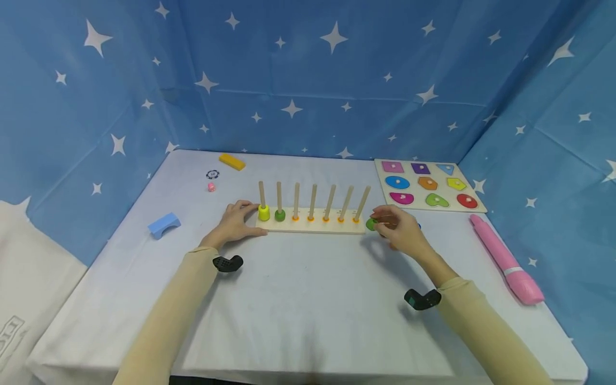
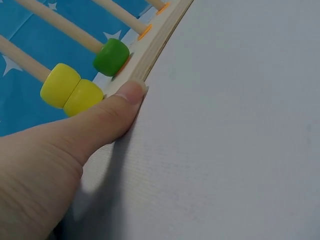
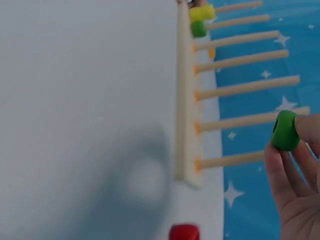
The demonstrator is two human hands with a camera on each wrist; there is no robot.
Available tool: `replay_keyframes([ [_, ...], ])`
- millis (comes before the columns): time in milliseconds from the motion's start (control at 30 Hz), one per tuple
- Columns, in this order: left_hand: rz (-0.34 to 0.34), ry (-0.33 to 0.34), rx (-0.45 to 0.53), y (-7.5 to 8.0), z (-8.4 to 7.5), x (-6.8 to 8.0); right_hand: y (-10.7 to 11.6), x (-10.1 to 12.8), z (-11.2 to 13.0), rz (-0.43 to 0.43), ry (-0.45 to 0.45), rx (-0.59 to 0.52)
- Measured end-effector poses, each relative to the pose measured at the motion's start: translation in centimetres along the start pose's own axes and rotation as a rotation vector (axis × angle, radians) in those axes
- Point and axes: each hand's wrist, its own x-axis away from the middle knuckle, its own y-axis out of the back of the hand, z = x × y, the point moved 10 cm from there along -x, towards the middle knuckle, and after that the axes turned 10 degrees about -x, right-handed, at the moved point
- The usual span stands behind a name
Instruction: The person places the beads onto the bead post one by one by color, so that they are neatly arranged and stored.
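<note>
A wooden peg board point(image 1: 315, 226) with a row of several upright pegs lies on the table. Two yellow beads point(image 2: 84, 97) are stacked on its leftmost peg, and one green bead point(image 2: 111, 57) sits on the peg beside them. My left hand point(image 1: 236, 222) grips the board's left end, thumb point(image 2: 131, 95) along the front edge and fingers at the back. Off the right end, my right hand point(image 1: 401, 230) pinches a second green bead point(image 3: 286, 131) between thumb and fingers, its hole partly showing. In the right wrist view this bead overlaps the pegs nearest that end.
Near the right hand lies a red piece point(image 3: 184, 232). A shape puzzle board point(image 1: 428, 185) stands at the back right, and a pink tapered object point(image 1: 506, 259) lies along the right side. Leftward are a blue arch block point(image 1: 164, 225), a yellow block point(image 1: 232, 161) and a round token point(image 1: 212, 174).
</note>
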Motion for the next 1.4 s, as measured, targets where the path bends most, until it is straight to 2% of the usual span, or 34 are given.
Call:
replay_keyframes([
  [200,0.008,-0.003,-0.073,0.3,-0.7,-0.3,-0.4,-1.3,6.9,-0.024,0.115,-0.177],
  [267,0.015,0.006,-0.082,0.4,-0.7,-0.2,-0.7,-1.8,8.7,-0.040,0.152,-0.177],
  [400,0.027,0.018,-0.064,0.2,-0.3,0.3,-1.6,-3.2,10.5,-0.068,0.202,-0.178],
  [633,0.026,0.017,-0.017,-0.4,0.1,0.3,-3.7,-6.5,11.7,-0.111,0.197,-0.217],
  [833,0.006,0.009,-0.014,-0.3,0.2,0.0,-5.8,-9.1,12.6,-0.078,0.175,-0.200],
  [1067,0.008,0.015,-0.004,-0.2,0.2,0.1,-9.4,-12.6,10.1,-0.015,0.148,-0.202],
  [1233,0.012,0.021,-0.002,-0.3,0.2,0.1,-12.3,-13.4,11.1,0.049,0.184,-0.168],
  [1400,0.006,0.015,-0.008,-0.1,0.1,0.1,-14.0,-13.7,11.9,0.087,0.221,-0.112],
])
